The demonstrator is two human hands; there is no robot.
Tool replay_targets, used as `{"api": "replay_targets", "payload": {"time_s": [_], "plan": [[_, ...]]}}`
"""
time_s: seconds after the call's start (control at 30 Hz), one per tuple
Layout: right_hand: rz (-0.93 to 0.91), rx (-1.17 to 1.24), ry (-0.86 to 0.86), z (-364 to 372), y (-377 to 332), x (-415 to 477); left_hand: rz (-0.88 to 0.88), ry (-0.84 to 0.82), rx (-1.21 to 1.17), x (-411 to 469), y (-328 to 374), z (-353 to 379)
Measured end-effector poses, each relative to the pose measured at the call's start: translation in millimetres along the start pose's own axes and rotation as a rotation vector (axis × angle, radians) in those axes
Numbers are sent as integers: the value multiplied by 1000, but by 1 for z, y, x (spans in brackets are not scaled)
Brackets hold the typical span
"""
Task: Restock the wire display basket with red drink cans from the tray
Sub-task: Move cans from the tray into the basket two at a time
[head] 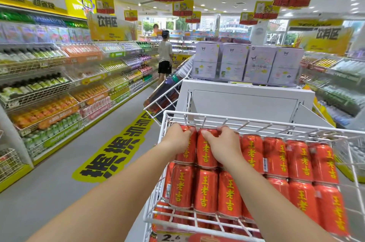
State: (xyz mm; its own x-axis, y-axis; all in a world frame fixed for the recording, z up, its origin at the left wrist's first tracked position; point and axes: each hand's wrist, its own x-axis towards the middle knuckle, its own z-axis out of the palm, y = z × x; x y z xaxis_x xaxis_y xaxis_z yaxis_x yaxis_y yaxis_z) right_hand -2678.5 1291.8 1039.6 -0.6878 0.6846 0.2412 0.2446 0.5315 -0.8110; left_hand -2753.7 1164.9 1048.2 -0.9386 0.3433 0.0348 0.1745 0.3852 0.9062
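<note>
Seating two cans in the back-left corner of the basket (pixel 262 121) right now, by the look of it; gripping the corner can (pixel 187 150) with the left hand (pixel 177 140), fingers hooked over its far end; gripping the next can (pixel 206 152) with the right hand (pixel 224 144) the same way, thumb down the side; clamped on with both, nothing let go yet.

Lying on their sides, labels up, touching each other; butted end to end against the front row (pixel 205 190) and tucked close to the back wire; resting on a lower layer (pixel 162 212), just visible through the mesh. Looks close to full on top, going by the back row (pixel 286 160) running off to the right. Can't see the tray anywhere, so no telling how many are left to load.

What could go wrong, just guessing:
- Round on round, so risky to let go before settling each one into a groove; likely to roll sideways or sit proud.
- Easy to pinch fingertips between the can ends and the back wire; tight in that corner.
- Easy to nudge the neighbours over and open a gap by shoving too hard.
- Possible to dent one by dropping instead of lowering.

Probably worth easing off one hand at a time.
</note>
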Motion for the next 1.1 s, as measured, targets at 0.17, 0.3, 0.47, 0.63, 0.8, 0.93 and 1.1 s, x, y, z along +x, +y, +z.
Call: {"api": "replay_targets", "payload": {"time_s": [0.17,0.3,0.47,0.63,0.8,0.93,1.1], "plan": [[-61,-144,-9,5,-7,-3,-19,-13,183,5,0,2],[-131,-256,1,6,-10,-6,-13,-21,173,10,-3,8],[-169,-513,14,12,-12,-11,36,36,176,13,-11,11],[-180,-547,-10,15,-6,-9,86,-19,210,3,-18,13],[-341,-524,-49,9,16,-25,82,-104,302,-17,-36,16],[-384,-523,-108,4,33,-31,73,-102,317,-30,-46,18],[-394,-480,-144,-4,32,-31,87,-75,323,-34,-45,16]]}}
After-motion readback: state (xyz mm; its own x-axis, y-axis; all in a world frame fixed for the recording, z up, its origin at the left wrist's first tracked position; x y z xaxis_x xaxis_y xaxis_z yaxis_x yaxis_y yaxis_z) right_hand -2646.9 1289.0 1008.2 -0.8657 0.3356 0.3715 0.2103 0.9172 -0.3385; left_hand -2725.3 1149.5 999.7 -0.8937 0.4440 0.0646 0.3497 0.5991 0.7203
